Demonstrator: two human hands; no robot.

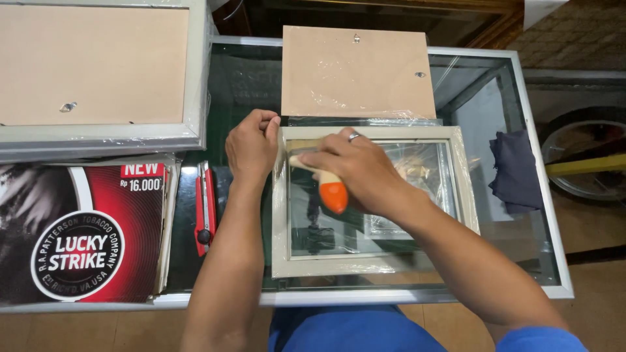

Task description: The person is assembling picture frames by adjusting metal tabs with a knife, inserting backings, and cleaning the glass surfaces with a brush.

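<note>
A pale picture frame wrapped in clear film lies face down on the glass-topped table. My left hand grips the frame's upper left corner. Over the frame's top inner edge, my right hand, which wears a ring, holds a tool with an orange and cream handle. The tool's tip is hidden under my fingers.
A brown backing board lies behind the frame. A larger frame with backing sits at the far left above a red and black printed board. A red utility knife lies left of my forearm. A dark cloth shows under the glass at right.
</note>
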